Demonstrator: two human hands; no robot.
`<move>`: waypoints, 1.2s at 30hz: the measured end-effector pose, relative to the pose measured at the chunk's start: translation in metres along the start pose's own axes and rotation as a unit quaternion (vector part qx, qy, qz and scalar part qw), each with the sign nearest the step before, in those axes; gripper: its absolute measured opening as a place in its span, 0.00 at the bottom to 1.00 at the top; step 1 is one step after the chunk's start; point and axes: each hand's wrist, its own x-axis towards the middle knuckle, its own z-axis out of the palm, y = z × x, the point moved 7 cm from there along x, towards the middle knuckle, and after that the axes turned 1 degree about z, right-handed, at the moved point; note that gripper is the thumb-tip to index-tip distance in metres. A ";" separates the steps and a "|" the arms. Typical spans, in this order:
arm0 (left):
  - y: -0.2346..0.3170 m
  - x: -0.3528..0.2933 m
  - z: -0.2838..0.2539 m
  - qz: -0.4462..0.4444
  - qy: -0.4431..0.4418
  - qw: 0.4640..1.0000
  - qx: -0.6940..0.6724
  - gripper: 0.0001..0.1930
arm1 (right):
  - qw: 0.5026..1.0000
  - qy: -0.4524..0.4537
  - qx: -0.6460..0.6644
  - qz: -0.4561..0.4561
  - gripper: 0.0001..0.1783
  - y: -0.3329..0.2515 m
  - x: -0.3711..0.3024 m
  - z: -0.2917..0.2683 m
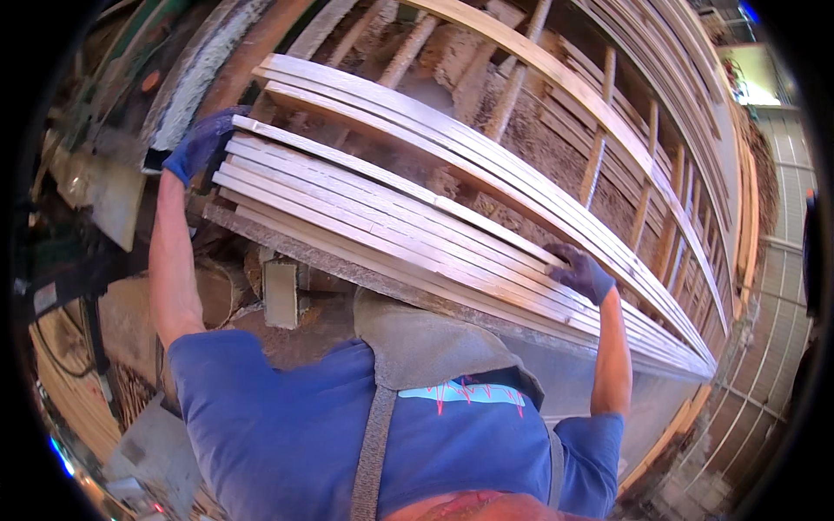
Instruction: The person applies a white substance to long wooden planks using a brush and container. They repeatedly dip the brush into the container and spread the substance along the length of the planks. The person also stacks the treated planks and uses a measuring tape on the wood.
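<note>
A stack of long, pale wooden boards lies across in front of me, slanting down to the right. Along its far edge runs a narrow wooden board, tilted slightly. My left hand, in a dark blue glove, is closed around this board's left end. Further right, my right hand, also gloved, grips the same board with its fingers curled over the edge. Its palm side is hidden. Beyond a narrow gap lies a second group of boards, parallel to the first.
Metal rollers and a long wooden rail stretch behind the boards, over sawdust-covered ground. A metal ledge borders the stack on my side. Machinery stands at left; a ribbed wall rises at right.
</note>
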 end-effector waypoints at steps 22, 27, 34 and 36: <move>0.011 0.017 0.004 0.082 0.028 0.995 0.047 0.18 | 0.953 0.157 -0.254 -0.044 0.18 -0.030 0.009 0.003; 0.065 0.014 0.009 0.107 0.009 0.988 0.109 0.17 | 0.946 0.233 -0.216 -0.069 0.18 -0.033 -0.008 -0.020; 0.006 0.025 -0.004 0.105 0.007 0.990 0.093 0.19 | 0.927 0.201 -0.303 -0.095 0.17 -0.027 0.013 0.006; 0.012 0.018 -0.006 0.117 0.022 0.989 0.088 0.19 | 0.928 0.175 -0.319 -0.078 0.19 -0.026 0.013 0.000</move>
